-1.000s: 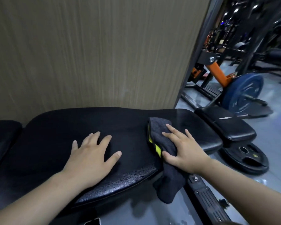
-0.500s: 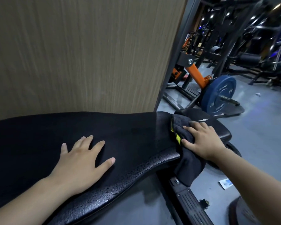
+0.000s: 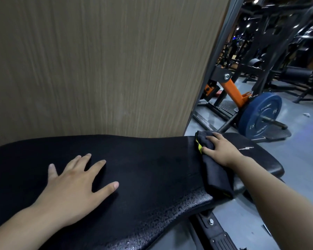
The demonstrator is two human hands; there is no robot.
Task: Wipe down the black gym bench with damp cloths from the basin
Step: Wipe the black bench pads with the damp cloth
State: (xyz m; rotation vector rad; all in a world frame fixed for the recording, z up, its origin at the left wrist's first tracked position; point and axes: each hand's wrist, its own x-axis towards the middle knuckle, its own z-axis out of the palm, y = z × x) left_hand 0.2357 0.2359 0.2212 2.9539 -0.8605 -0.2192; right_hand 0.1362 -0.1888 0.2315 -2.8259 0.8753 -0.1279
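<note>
We face a tall wood-grain wall panel [image 3: 101, 65] filling the left and centre, edged on its right by a dark metal upright [image 3: 222, 56]. Past it we see a dim gym: a grey floor [image 3: 300, 141], black machine frames [image 3: 271, 51], an orange lever arm [image 3: 233, 91] and a blue weight plate [image 3: 260, 116] standing near it. Small ceiling lights [image 3: 255, 0] glint overhead.

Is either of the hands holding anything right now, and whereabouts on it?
The right hand presses the upper end of the dark cloth onto the bench. The left hand lies flat, holding nothing.
</note>
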